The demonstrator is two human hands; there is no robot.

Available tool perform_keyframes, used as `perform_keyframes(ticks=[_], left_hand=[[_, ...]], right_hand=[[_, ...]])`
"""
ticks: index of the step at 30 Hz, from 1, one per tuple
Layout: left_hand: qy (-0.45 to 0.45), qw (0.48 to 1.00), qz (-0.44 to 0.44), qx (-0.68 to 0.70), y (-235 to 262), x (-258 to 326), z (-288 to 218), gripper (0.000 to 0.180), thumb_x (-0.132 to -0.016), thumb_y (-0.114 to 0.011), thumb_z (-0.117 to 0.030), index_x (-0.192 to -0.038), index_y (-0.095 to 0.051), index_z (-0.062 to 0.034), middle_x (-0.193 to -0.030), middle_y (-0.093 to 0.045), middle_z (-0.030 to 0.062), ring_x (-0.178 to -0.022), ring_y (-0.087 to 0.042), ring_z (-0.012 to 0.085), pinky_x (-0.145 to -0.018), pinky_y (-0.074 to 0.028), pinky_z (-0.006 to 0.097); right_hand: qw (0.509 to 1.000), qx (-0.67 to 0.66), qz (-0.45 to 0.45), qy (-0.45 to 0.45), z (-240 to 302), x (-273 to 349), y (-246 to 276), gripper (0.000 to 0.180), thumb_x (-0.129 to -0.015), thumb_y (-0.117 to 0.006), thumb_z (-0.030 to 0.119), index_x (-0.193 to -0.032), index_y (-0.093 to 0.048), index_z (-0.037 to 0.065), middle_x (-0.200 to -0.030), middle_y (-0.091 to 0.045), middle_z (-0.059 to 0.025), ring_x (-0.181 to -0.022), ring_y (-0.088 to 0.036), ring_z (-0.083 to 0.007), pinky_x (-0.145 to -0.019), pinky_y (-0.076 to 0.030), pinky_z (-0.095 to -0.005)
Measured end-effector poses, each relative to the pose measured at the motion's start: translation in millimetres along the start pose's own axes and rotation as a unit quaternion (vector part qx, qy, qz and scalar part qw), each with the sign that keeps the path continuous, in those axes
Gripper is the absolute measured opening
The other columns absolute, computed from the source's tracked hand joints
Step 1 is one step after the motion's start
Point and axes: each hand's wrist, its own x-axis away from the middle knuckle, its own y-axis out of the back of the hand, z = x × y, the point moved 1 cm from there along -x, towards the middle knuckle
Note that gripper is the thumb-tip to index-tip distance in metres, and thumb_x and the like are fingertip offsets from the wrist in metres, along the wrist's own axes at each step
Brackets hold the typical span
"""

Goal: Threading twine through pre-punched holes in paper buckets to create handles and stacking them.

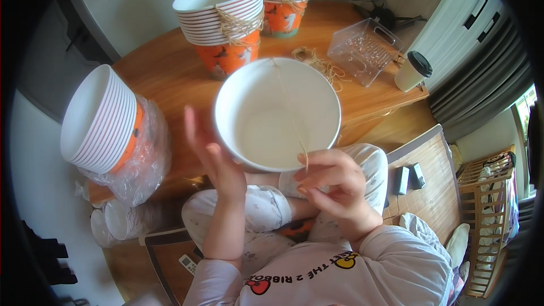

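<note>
A white paper bucket point(246, 99) stands mouth up in front of me at the table's near edge. A thin tan string point(298, 130) runs from its far rim across the mouth to the near right side. There my right hand point(338, 184) pinches the string between thumb and fingers, close to the rim. Beside the bucket's left wall my left hand point(224, 170) is raised with fingers apart, a little blurred. It holds nothing; whether it touches the wall, I cannot tell.
Nested orange-and-white buckets point(218, 28) with looped strings stand behind, near a second stack point(283, 0). A plastic-wrapped stack point(105, 124) leans at left. Loose string point(323, 68), a clear plastic basket point(365, 51) and a lidded cup point(412, 72) lie along the wooden table's point(147, 56) right side.
</note>
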Motion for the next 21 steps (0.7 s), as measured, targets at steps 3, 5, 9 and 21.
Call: perform_keyframes(ticks=[3, 5, 9, 21], left_hand=[[-0.241, 0.963, -0.080, -0.095, -1.7, 12.7, -8.0, 0.056, -0.102, -0.045, -0.045, -0.140, -0.035, -0.0050, -0.140, -0.041, 0.0140, -0.122, -0.044, 0.0248, -0.100, -0.038, 0.041], [-0.422, 0.904, -0.067, -0.005, -2.5, 20.9, -18.2, 0.040, -0.098, -0.051, -0.047, -0.105, -0.061, -0.0091, -0.083, -0.059, 0.0061, -0.073, -0.054, 0.0208, -0.062, -0.042, 0.033], [-0.070, 0.906, 0.412, 0.063, -2.2, 40.9, -58.5, 0.050, -0.093, -0.054, -0.055, -0.091, -0.068, -0.0071, -0.064, -0.059, 0.0017, -0.057, -0.056, 0.0192, -0.054, -0.044, 0.032], [0.283, 0.783, 0.386, 0.397, -33.6, 78.6, -42.9, 0.054, -0.103, -0.048, -0.037, -0.144, -0.037, -0.0032, -0.118, -0.050, 0.0031, -0.105, -0.047, 0.0103, -0.089, -0.039, 0.027]], right_hand=[[0.999, -0.036, 0.001, -0.014, 0.3, 0.2, -4.2, 0.028, -0.078, -0.073, -0.006, -0.104, -0.068, 0.001, -0.124, -0.061, -0.0206, -0.105, -0.067, -0.0275, -0.083, -0.056, -0.0334], [0.998, -0.053, 0.009, -0.025, 1.7, 0.9, 0.9, 0.027, -0.080, -0.073, -0.002, -0.106, -0.069, 0.001, -0.127, -0.060, -0.0214, -0.106, -0.067, -0.0281, -0.085, -0.055, -0.0347], [0.991, -0.112, 0.033, -0.058, 12.8, 2.7, 15.6, 0.022, -0.085, -0.071, 0.008, -0.105, -0.069, -0.001, -0.119, -0.064, -0.0206, -0.099, -0.067, -0.0303, -0.084, -0.054, -0.0386], [0.980, -0.198, -0.008, 0.028, 12.6, 4.1, 50.9, 0.010, -0.079, -0.077, 0.005, -0.075, -0.068, 0.006, -0.070, -0.071, -0.0080, -0.063, -0.066, -0.0162, -0.074, -0.044, -0.0334]])
